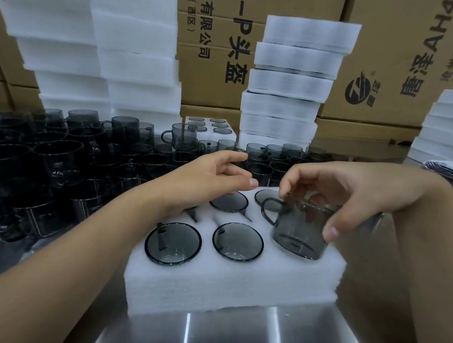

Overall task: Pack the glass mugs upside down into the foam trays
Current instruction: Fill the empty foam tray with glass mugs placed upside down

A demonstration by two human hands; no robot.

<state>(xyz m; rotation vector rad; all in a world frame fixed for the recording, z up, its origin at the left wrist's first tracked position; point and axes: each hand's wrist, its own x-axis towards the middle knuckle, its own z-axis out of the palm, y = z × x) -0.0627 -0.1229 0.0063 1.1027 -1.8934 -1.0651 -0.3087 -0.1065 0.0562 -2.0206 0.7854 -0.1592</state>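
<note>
A white foam tray [213,284] lies on the steel table in front of me. Several smoky grey glass mugs sit upside down in its holes, among them one at the front left [173,243] and one in the front middle [237,241]. My right hand [351,195] is shut on another grey mug [300,232], tilted over the tray's front right hole with its handle pointing left. My left hand [214,178] hovers over the tray's back row, fingers apart, holding nothing.
Many loose grey mugs [61,161] crowd the table to the left and behind. A filled tray [209,126] sits further back. Tall stacks of foam trays [292,82] and cardboard boxes [401,62] line the back. Bare steel [236,336] lies nearest me.
</note>
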